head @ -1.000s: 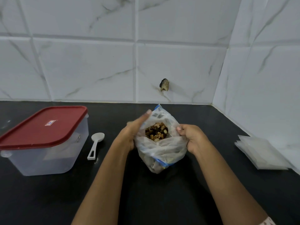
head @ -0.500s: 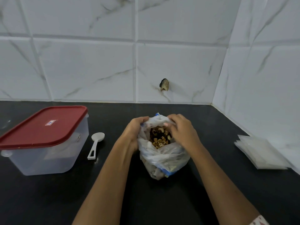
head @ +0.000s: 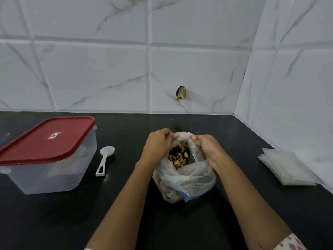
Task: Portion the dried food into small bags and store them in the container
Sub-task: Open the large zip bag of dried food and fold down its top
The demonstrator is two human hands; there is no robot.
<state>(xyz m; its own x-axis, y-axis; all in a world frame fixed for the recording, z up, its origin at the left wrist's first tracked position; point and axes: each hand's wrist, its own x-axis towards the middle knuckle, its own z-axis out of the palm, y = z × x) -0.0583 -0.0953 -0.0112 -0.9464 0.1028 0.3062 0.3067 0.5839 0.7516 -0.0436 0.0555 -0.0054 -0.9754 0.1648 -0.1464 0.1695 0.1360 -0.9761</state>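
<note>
A crumpled clear plastic bag [head: 187, 181] stands on the black counter [head: 234, 210], its mouth open on brown and dark dried food [head: 179, 156]. My left hand [head: 158, 144] grips the far left rim of the bag. My right hand [head: 205, 147] grips the far right rim, close beside the left. A clear container [head: 54, 170] with a red lid [head: 46, 138] sits shut at the left. A white plastic scoop [head: 104, 159] lies beside it. A stack of small clear bags [head: 286, 166] lies at the right.
White marble tiles form the back wall and the right wall, meeting in a corner. A small dark stub [head: 180, 92] sticks out of the back wall above the bag. Bare black counter lies in front of the bag and between the bag and the stack.
Both hands have shifted from the sides of the bag's mouth to its far rim and now sit close together. The rim's upright flap has been folded down. Container, scoop and stack have not moved.
</note>
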